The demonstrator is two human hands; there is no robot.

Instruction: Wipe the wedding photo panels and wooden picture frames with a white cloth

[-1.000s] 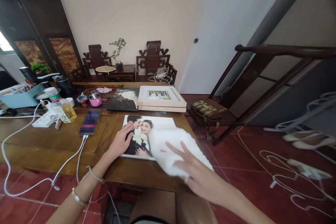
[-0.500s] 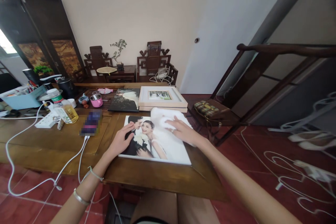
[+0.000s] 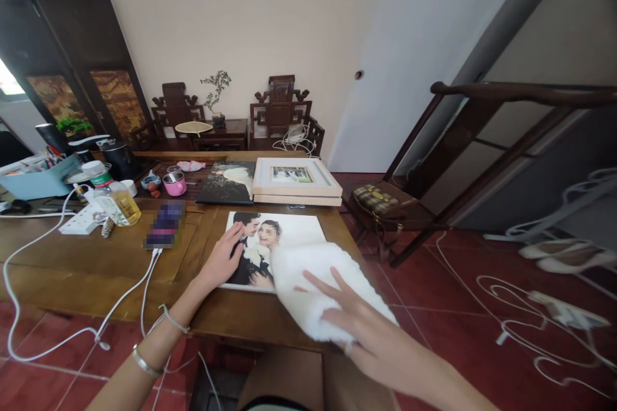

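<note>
A wedding photo panel point(image 3: 254, 263) with a couple printed on it lies flat on the wooden table point(image 3: 202, 308). Across its left edge rests my left hand point(image 3: 223, 259), fingers stretched out, touching the picture and holding nothing. My right hand point(image 3: 354, 314) grips a fluffy white towel point(image 3: 313, 260), some fingers spread over it and others sunk in its folds. The towel covers the lower right part of the panel and hangs past its near right corner.
Behind the panel are a stacked pair of pale frames point(image 3: 299, 196) and a dark photo panel point(image 3: 226, 183). To the left are a phone point(image 3: 164, 225) on a cable, an oil-coloured bottle point(image 3: 123, 202), a power strip point(image 3: 80, 221) and a pink cup point(image 3: 175, 184). A chair point(image 3: 409, 215) stands right.
My right hand has drawn the towel from the panel's upper right down toward me, to its near right corner. My left hand has stayed on the left edge.
</note>
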